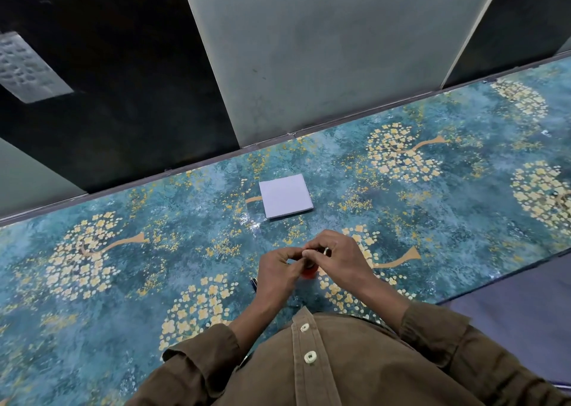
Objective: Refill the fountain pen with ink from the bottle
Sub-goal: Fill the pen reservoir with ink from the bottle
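Two hands work over a small red ink bottle on a flower-patterned bench.
Nearest, the left hand (279, 269) and right hand (336, 255) meet, fingers curled and pinching at the top of the ink bottle (309, 272). A dark pen (254, 283) lies beside the left wrist. Farther back sits a folded pale tissue (285, 196).

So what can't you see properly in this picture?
- Ink bottle, head view: only a reddish bit shows under both hands; cap hidden.
- Pen, head view: just a dark tip shows beside the left hand.
- Right hand fingers: what they hold is too small to tell.
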Demonstrator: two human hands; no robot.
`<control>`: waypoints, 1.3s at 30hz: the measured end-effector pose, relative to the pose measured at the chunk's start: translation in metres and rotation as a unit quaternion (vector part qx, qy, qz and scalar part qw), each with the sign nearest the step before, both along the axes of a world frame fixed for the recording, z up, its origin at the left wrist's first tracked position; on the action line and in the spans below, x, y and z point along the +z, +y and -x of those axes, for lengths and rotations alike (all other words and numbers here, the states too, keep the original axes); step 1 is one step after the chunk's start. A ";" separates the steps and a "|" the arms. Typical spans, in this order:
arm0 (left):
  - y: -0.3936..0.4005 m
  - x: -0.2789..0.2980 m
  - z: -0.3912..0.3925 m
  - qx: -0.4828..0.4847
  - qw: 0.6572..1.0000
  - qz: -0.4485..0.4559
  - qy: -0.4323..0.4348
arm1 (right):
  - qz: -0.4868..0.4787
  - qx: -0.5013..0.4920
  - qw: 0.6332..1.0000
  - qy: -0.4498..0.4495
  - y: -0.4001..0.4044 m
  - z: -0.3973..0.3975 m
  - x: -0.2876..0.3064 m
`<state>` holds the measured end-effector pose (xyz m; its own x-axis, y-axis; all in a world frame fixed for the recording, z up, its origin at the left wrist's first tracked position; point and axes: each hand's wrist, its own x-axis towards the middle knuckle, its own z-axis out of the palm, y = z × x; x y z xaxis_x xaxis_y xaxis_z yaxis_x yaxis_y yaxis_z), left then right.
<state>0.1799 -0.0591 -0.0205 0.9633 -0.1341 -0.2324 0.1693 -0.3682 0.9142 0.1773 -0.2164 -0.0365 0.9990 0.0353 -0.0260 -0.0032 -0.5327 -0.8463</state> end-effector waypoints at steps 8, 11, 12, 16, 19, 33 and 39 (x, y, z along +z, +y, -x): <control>-0.002 0.001 -0.002 0.014 1.000 0.011 0.024 | 0.007 0.035 0.999 0.023 -0.001 -0.001 -0.001; -0.001 -0.002 -0.003 0.016 1.000 0.008 0.021 | 0.002 0.017 1.000 0.026 0.000 -0.002 0.001; 0.000 -0.002 -0.003 0.015 1.000 0.007 0.020 | -0.001 0.008 1.000 0.023 0.000 -0.003 0.002; -0.002 0.000 -0.003 0.016 0.999 0.013 0.031 | 0.010 -0.021 1.000 0.017 0.003 -0.004 0.004; -0.001 0.002 -0.004 0.021 0.999 0.024 0.040 | -0.001 -0.012 1.000 0.028 0.001 -0.003 0.003; 0.000 0.001 -0.005 0.006 0.999 0.010 0.038 | 0.020 0.007 0.999 0.049 0.003 -0.007 0.004; 0.000 0.002 -0.006 0.010 0.999 0.010 0.034 | -0.013 0.025 0.998 0.057 -0.003 -0.007 0.006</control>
<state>0.1861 -0.0588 -0.0188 0.9481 -0.1206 -0.2944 0.2379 -0.3457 0.9077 0.1845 -0.2190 -0.0308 0.9867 0.0867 -0.1378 -0.0743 -0.5131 -0.8551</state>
